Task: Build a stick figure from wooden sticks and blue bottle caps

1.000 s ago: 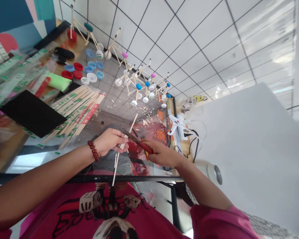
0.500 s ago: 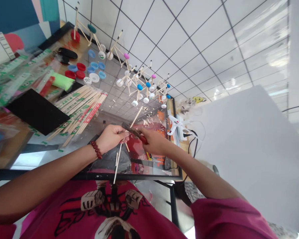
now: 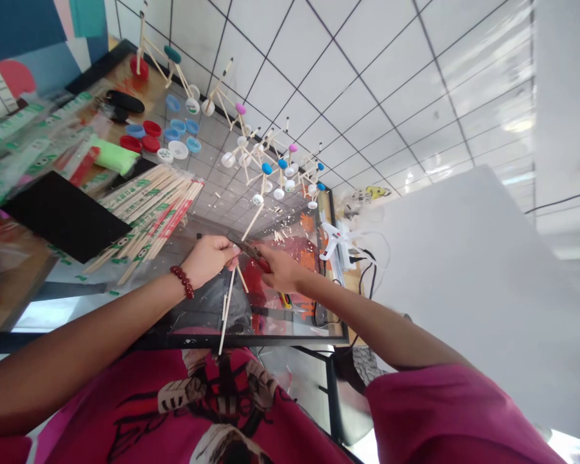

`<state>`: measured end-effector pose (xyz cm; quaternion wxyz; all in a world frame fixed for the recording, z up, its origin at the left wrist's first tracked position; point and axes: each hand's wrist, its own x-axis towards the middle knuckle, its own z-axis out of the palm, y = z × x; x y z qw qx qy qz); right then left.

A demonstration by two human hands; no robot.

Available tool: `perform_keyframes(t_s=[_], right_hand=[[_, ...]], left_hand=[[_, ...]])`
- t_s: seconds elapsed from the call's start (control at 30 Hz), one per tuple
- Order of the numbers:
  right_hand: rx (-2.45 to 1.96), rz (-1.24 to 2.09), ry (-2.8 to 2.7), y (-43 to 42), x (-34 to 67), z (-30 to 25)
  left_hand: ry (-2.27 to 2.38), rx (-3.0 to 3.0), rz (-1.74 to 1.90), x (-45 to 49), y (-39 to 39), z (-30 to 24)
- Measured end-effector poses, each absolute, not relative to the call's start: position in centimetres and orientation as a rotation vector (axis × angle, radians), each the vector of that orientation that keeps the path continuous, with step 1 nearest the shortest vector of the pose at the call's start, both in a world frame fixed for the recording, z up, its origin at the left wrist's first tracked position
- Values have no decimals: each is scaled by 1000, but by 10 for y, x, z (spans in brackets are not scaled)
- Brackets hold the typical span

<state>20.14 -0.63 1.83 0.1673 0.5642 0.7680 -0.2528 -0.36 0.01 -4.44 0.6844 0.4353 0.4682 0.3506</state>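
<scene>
Big glass-top table w/ wrapped wooden chopsticks L of the hands, stick-and-bottle-cap models beyond. L hand, fingers curled closed, grips thin wooden sticks over the table. R hand closed round red-handled pliers, tips right at the sticks by L fingers. Small wood chips lie just past.

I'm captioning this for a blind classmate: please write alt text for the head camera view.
A person's left hand grips thin wooden sticks while the right hand holds red-handled pliers against them. Beyond stand stick models with bottle caps and a white glue gun.
</scene>
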Motion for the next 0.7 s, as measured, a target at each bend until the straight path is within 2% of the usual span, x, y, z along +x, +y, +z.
perform_keyframes(t_s=[0.7], right_hand=[[1783, -798, 2181, -9, 185, 0]], left_hand=[[1182, 682, 657, -8, 9, -25]])
